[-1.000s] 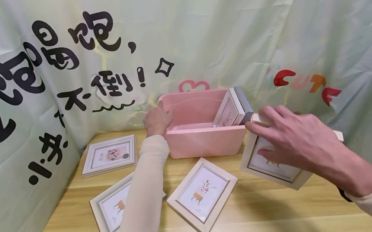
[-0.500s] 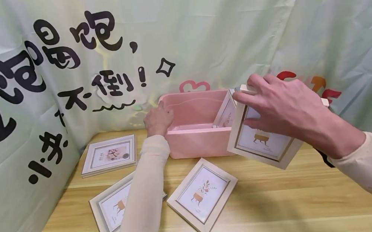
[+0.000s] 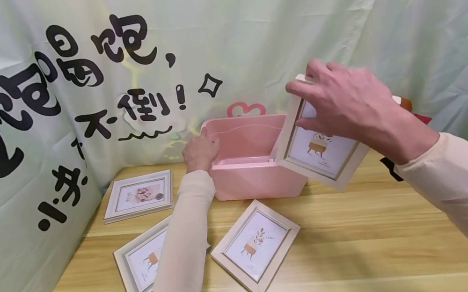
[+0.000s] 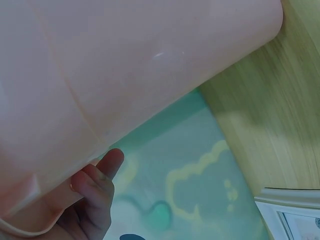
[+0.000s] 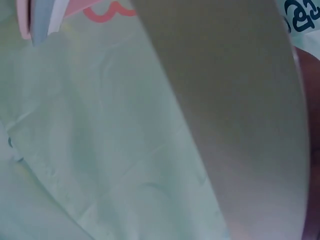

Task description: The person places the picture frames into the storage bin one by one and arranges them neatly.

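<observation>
Backdrop: pale green curtain (image 3: 291, 32) with black lettering, behind and left of a wood-grain table (image 3: 375, 254).
Right hand (image 3: 345, 100): pinching one frame, fingers over the top edge, thumb across the front.
Held frame (image 3: 321, 154): cream border, potted-plant print, tilted, up off the table; overlaps the bin's right end in my head view, touching or not I can't tell.
Left hand (image 3: 201, 153): curled on the bin's left end, gripping the rim.
Pink bin (image 3: 254, 181): upright, toward the table's back.
Bin contents: I catch white and grey-blue frame edges (image 5: 42, 22) from the right wrist; mostly hidden in my head view.
Centre frame (image 3: 257, 252): flat, turned cornerwise, in front of the bin, plant print.
Near-left frame (image 3: 141, 265): flat, plant print, partly hidden by the left sleeve (image 3: 182, 264).
Far-left frame (image 3: 139, 196): flat, pink flower print, left of the bin.
</observation>
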